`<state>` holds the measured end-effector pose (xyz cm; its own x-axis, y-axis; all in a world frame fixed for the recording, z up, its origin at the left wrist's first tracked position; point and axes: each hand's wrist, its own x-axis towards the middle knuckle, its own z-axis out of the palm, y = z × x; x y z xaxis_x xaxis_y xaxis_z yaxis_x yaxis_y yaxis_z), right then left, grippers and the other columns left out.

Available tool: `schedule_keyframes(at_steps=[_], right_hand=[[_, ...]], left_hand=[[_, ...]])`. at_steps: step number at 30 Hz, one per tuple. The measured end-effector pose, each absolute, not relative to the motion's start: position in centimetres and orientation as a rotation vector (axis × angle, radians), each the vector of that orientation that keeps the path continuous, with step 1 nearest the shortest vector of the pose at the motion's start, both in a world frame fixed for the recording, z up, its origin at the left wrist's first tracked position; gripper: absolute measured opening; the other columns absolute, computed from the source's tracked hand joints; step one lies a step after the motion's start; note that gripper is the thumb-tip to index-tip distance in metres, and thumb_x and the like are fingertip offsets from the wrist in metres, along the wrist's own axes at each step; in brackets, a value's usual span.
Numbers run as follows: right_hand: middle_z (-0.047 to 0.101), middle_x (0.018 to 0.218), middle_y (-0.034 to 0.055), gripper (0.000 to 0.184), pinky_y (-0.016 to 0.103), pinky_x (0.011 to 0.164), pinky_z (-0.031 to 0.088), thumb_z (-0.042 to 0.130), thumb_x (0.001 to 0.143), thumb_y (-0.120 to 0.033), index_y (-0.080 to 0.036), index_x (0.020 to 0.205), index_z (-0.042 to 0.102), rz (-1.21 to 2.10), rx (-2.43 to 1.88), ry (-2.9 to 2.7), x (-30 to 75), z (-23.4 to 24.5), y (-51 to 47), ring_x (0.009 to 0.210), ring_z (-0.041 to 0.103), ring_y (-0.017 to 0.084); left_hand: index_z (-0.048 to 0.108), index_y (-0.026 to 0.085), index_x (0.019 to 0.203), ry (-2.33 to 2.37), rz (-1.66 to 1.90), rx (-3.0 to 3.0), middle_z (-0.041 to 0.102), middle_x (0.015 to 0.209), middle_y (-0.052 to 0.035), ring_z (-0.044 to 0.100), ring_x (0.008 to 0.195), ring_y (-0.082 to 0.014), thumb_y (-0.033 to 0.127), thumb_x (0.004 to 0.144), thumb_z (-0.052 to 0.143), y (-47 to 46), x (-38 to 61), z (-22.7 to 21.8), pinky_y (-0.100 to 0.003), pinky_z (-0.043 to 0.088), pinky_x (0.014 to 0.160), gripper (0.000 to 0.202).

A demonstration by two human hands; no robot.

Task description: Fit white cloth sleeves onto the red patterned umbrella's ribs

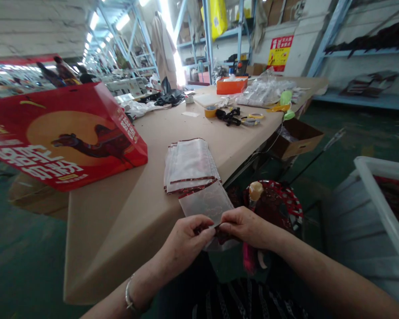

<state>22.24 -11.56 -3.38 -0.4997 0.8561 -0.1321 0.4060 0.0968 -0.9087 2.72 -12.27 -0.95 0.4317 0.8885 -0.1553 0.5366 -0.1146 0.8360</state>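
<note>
A translucent white pouch with dark red edging (204, 200) hangs over the front edge of the table. Its lower end is pinched between the fingertips of my left hand (189, 235) and my right hand (244, 225), which almost meet. Dark red material shows under and between the fingers; its exact form is partly hidden. Just beyond, a stack of similar red-edged translucent pouches (191, 157) lies on the table, and the far end of the held pouch touches it.
A large red carton with a camel picture (83, 141) stands on the left of the brown table (126, 208). Scissors (252, 118), a yellow tub (210, 111) and an orange box (232, 85) lie farther back. A red stool (279, 208) and a grey bin (362, 230) stand right.
</note>
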Motion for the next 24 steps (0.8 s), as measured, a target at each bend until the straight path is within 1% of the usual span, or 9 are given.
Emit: schedule_keyframes(at_steps=[4, 7, 10, 12, 16, 20, 24], right_hand=[[0.064, 0.064, -0.0001, 0.019, 0.019, 0.055, 0.035, 0.057, 0.083, -0.025, -0.014, 0.071, 0.066, 1.108, -1.385, -2.017, 23.7, -1.6, -12.2, 0.061, 0.057, 0.010], [0.068, 0.072, 0.0030, 0.018, 0.022, 0.056, 0.034, 0.055, 0.085, -0.027, -0.015, 0.078, 0.066, 0.847, -1.509, -2.203, 23.9, -1.1, -13.2, 0.067, 0.062, 0.014], [0.070, 0.076, 0.0054, 0.017, 0.025, 0.053, 0.029, 0.050, 0.087, -0.027, -0.016, 0.084, 0.064, 0.580, -1.553, -2.422, 24.0, -1.0, -14.1, 0.067, 0.065, 0.017], [0.071, 0.078, 0.0046, 0.015, 0.026, 0.052, 0.029, 0.050, 0.086, -0.024, -0.018, 0.086, 0.063, 0.549, -1.538, -2.449, 24.3, -0.8, -14.7, 0.068, 0.066, 0.017], [0.071, 0.078, 0.0017, 0.013, 0.024, 0.056, 0.033, 0.050, 0.082, -0.020, -0.020, 0.087, 0.062, 0.594, -1.681, -2.256, 25.1, -0.8, -15.4, 0.072, 0.067, 0.015], [0.072, 0.081, 0.0027, 0.015, 0.025, 0.057, 0.034, 0.047, 0.084, -0.020, -0.021, 0.091, 0.061, 0.519, -1.795, -2.264, 25.2, -3.4, -15.2, 0.074, 0.068, 0.018], [0.072, 0.086, 0.0052, 0.015, 0.025, 0.056, 0.036, 0.046, 0.087, -0.022, -0.020, 0.096, 0.059, 0.489, -1.840, -2.390, 24.8, -6.8, -14.9, 0.072, 0.068, 0.019]], left_hand=[[0.068, 0.016, 0.079, 1.172, 0.436, 2.035, 0.067, 0.072, -0.0017, 0.057, 0.066, -0.0131, 0.018, 0.076, 0.054, -12.0, 4.4, -0.8, -0.023, 0.041, 0.062, 0.015], [0.067, 0.017, 0.076, 1.198, 0.407, 2.175, 0.066, 0.072, -0.0025, 0.057, 0.066, -0.0140, 0.016, 0.075, 0.050, -11.6, 5.6, -1.0, -0.024, 0.040, 0.061, 0.016], [0.063, 0.018, 0.071, 1.209, 0.367, 2.212, 0.065, 0.071, -0.0021, 0.057, 0.067, -0.0146, 0.011, 0.070, 0.048, -11.4, 6.6, -1.0, -0.024, 0.039, 0.061, 0.017], [0.060, 0.018, 0.069, 1.192, 0.331, 2.233, 0.065, 0.072, -0.0018, 0.059, 0.069, -0.0146, 0.008, 0.068, 0.044, -11.4, 7.0, -1.0, -0.024, 0.039, 0.062, 0.019], [0.060, 0.020, 0.073, 1.178, 0.168, 2.358, 0.066, 0.079, -0.0033, 0.061, 0.077, -0.0169, 0.007, 0.073, 0.040, -11.4, 7.8, -1.4, -0.026, 0.041, 0.067, 0.024], [0.061, 0.020, 0.077, 1.258, -0.074, 2.465, 0.067, 0.084, -0.0052, 0.064, 0.080, -0.0213, 0.009, 0.077, 0.039, -10.8, 8.3, -3.0, -0.030, 0.042, 0.069, 0.025], [0.062, 0.020, 0.083, 1.322, -0.164, 2.517, 0.068, 0.084, -0.0077, 0.066, 0.080, -0.0238, 0.013, 0.084, 0.035, -9.8, 8.5, -5.4, -0.032, 0.043, 0.067, 0.028]])
